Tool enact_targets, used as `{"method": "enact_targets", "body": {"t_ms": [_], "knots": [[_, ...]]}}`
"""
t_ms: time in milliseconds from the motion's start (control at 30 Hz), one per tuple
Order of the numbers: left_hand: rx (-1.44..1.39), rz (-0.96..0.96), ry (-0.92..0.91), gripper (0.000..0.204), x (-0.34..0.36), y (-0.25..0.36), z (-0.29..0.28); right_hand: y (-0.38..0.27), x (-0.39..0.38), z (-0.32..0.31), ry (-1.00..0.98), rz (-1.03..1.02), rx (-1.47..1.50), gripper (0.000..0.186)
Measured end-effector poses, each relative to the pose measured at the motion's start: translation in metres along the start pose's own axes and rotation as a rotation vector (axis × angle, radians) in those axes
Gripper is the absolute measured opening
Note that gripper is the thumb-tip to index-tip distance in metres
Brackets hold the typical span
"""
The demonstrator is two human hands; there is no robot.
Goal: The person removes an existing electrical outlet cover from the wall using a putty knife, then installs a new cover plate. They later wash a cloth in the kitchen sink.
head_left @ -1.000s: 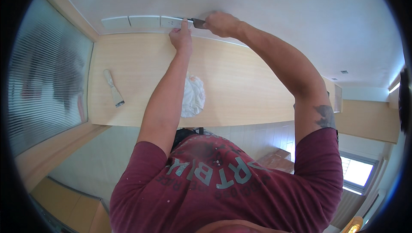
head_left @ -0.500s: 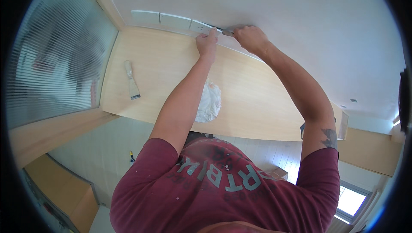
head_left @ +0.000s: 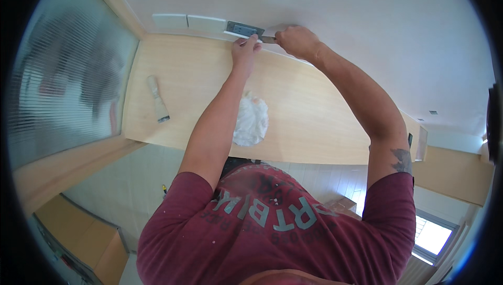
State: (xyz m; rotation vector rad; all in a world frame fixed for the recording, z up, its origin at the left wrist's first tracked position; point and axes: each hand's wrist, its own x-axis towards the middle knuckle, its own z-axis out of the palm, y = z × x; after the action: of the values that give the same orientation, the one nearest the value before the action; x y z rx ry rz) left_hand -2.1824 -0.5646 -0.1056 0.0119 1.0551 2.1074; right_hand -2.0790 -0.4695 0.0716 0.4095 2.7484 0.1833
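Note:
My left hand [head_left: 243,53] pinches the lower edge of a white cover plate [head_left: 231,34] that has tipped out from the wall, baring a dark metal-framed socket [head_left: 242,29]. Just right of it, my right hand [head_left: 297,41] grips a flat scraper [head_left: 268,39], its blade at the plate's right end. Two white plates [head_left: 206,23] sit in a row to the left of the socket. On the pale wooden counter [head_left: 304,117] below, a crumpled white cloth [head_left: 251,122] lies beside my left forearm, and a second scraper [head_left: 159,101] lies farther left.
A ribbed glass panel [head_left: 68,85] in a wooden frame closes off the left end of the counter. The white wall [head_left: 340,2] runs along the back. Lower left are tan boards [head_left: 84,238]; at the right, a wooden cabinet [head_left: 456,175] and a bright window [head_left: 432,235].
The right-hand cover plate has come away from the wall, exposing the socket behind it. The view has shifted slightly, and both hands remain at that plate.

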Motion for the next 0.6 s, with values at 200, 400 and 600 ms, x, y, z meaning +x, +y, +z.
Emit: {"method": "enact_targets", "body": {"t_ms": [200,400,600], "knots": [[0.078,0.028,-0.022,0.050,-0.028,0.019,-0.034,-0.013,-0.004,-0.021,0.105,0.015,0.086,0.030],[-0.021,0.119,0.243,0.061,0.000,0.052,-0.051,-0.041,0.047,-0.036,0.186,-0.019,0.018,0.018],[0.156,-0.009,0.279,0.061,0.037,0.086,-0.038,-0.074,0.053,-0.072,0.093,0.026,-0.092,0.018]]}}
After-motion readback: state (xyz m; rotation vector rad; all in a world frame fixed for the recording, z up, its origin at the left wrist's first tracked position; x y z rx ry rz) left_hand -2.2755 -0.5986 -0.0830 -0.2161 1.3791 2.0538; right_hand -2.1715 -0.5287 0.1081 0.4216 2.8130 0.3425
